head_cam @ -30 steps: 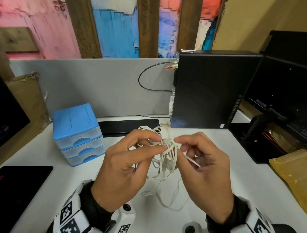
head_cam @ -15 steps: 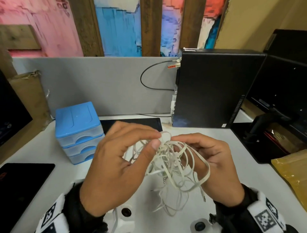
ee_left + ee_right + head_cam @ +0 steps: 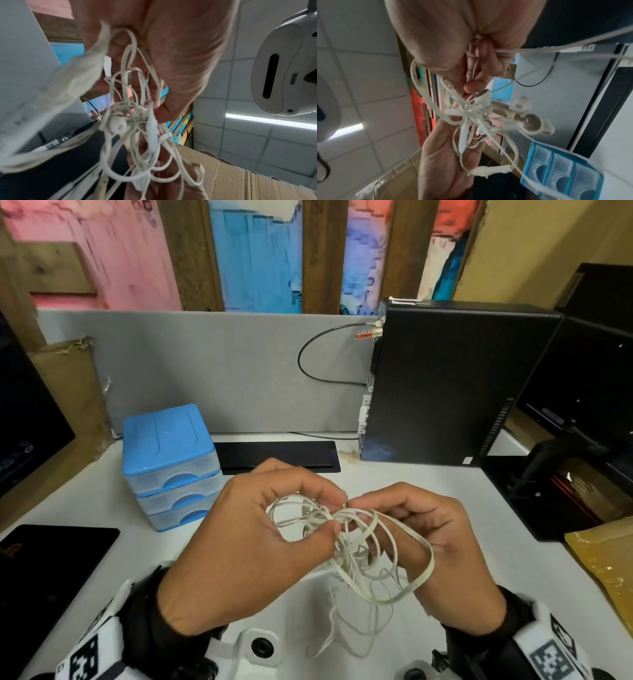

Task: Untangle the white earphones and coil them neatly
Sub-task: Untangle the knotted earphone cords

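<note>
Left hand (image 3: 246, 546) and right hand (image 3: 442, 546) both pinch the white earphones (image 3: 356, 546), a tangled wad held between them above the white desk (image 3: 428, 501), in front of the blue drawer unit (image 3: 171, 463) and black PC tower (image 3: 455, 385). Step looks like early untangling, nothing coiled yet. Next move likely needs finding an earbud (image 3: 483, 96) or free end and drawing it out through the loops without tightening the knot.

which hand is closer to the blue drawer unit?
Left. The left hand sits just right of the blue drawer unit, while the right hand is farther right, past the earphones both pinch.
</note>
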